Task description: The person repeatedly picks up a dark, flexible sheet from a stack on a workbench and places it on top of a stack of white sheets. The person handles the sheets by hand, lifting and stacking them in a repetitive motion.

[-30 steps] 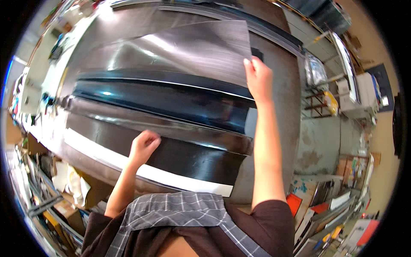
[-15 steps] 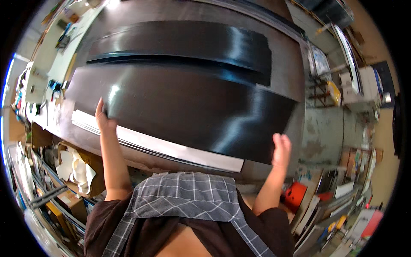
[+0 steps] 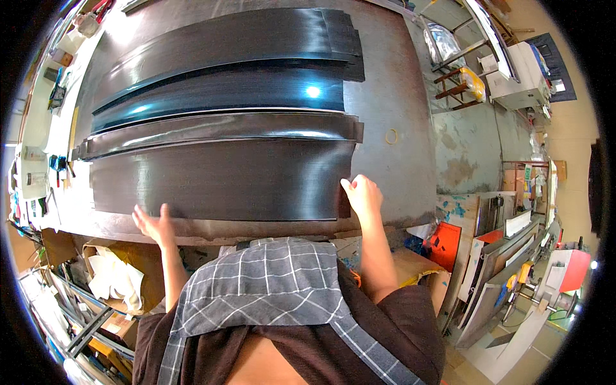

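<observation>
A wide, glossy black sheet (image 3: pixel 224 179) lies flat at the front of the metal worktable (image 3: pixel 398 160), its near edge just above my apron. My left hand (image 3: pixel 154 224) is open at that near edge, toward the left, with its fingers spread and slightly blurred; it holds nothing. At the sheet's right edge is my right hand (image 3: pixel 364 196), fingers curled and thumb pointing at the edge. Whether anything is between those fingers is hidden. Behind the front sheet lie a narrow dark strip (image 3: pixel 224 133) and more black sheets (image 3: pixel 237 42), overlapping one another.
A thin yellowish ring (image 3: pixel 391 136) lies on the table at right. Below the table's left side stands a cardboard box (image 3: pixel 96 253) with crumpled white paper (image 3: pixel 115 279). Boards (image 3: pixel 491 289) lean at lower right, near a red-orange panel (image 3: pixel 444 247).
The black sheet, earlier tilted between my hands over a white-edged stack, now lies flat at the front. My left hand has come off it and lower. My right hand has moved left.
</observation>
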Available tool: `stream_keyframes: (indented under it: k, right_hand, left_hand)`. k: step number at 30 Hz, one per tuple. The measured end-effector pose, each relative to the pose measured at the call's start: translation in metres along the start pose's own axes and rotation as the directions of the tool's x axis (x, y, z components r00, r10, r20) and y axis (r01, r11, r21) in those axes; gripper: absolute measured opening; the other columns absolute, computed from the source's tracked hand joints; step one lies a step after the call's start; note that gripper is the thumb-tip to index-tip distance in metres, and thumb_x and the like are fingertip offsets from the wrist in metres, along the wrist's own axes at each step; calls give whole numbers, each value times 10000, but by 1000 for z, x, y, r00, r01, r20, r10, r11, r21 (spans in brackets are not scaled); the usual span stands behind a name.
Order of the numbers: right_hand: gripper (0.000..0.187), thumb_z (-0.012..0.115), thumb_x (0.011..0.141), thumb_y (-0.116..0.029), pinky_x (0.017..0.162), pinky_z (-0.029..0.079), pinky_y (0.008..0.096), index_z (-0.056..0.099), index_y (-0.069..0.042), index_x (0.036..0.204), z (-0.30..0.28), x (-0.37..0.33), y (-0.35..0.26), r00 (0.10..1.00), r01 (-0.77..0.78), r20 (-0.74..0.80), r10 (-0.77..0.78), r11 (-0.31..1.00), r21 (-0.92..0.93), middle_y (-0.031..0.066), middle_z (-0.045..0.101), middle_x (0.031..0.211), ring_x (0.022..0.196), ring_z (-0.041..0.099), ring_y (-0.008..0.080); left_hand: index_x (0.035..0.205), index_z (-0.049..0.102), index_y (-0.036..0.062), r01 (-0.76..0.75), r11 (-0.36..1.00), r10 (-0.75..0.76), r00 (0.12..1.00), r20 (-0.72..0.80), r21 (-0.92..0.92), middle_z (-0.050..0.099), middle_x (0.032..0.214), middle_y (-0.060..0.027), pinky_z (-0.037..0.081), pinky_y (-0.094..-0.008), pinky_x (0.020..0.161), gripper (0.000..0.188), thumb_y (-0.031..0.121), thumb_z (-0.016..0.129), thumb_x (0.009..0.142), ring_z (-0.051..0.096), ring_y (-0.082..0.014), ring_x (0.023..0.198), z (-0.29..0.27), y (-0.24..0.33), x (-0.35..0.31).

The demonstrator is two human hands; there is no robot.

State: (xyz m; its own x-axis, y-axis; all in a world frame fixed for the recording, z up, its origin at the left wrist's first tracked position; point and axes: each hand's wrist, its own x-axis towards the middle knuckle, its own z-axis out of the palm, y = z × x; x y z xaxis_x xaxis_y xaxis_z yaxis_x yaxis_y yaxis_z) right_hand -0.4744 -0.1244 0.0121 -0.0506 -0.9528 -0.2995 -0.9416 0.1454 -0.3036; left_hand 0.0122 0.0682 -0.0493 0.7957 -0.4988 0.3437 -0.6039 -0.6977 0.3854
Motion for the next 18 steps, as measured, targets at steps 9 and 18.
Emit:
stream_keyframes:
  k: [9,18]
  right_hand:
    - [311,632,881,-222,750,503,311,614,20,1075,24,118,-4,949,166,-301,95,660,733,128,682,970,848,649,198]
    - [275,640,843,-140,621,488,301,662,-16,1087,-43,88,-57,932,305,-253,-259,938,165,91,675,716,687,641,151]
  left_hand:
    - [1478,293,179,-451,892,375,723,580,-15,144,1561,-156,125,-559,1127,780,434,641,828,128,-361,1436,-7,111,-51]
    - [1424,384,131,-365,930,319,749,580,-40,221,1529,-176,148,-557,1123,766,437,683,788,175,-366,1420,-16,116,-46]
